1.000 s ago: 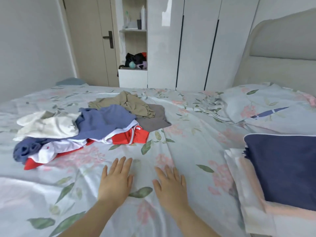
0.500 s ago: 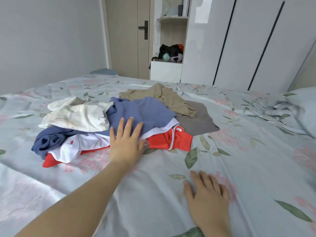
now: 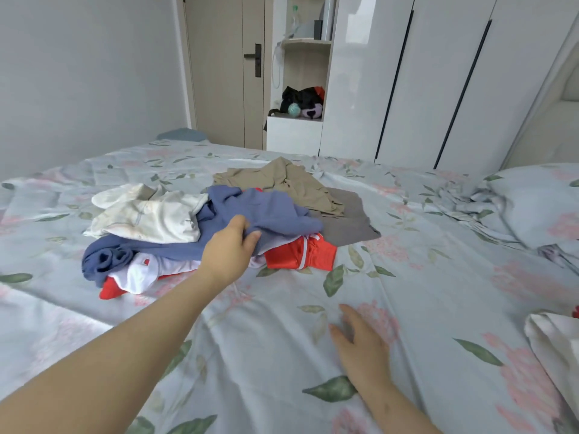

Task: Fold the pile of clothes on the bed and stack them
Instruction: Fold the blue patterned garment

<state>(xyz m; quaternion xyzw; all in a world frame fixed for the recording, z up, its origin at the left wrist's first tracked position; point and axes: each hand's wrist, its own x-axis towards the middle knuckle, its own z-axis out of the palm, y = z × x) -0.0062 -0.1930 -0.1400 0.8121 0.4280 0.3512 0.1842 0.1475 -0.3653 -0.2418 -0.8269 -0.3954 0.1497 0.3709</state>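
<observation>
**Left hand (image 3: 230, 245) takes the blue top (image 3: 269, 211) at the near edge of the pile (image 3: 175, 249); nothing folded yet.**

Pile sits mid-bed (image 3: 407, 292), about 11 o'clock from view centre. The left grip is clamped on a bunched fold of the blue top, thumb over and fingers curled under. Right hand (image 3: 360, 343) lies flat on the sheet at 5 o'clock, fingers straight, grip apart, holding nothing. A white top (image 3: 147, 214) lies across the blue top's 9 o'clock end. Red shorts (image 3: 297, 252) lie beneath it, and a khaki piece (image 3: 282, 180) is at 1 o'clock. Judgement: draw the blue top slowly toward 6 o'clock so the white top slides off rather than tags along. The right hand could pin the pile or take a second edge. The bare sheet between the hands looks fit for spreading it flat. Find the hem or shoulders before the first fold.
</observation>
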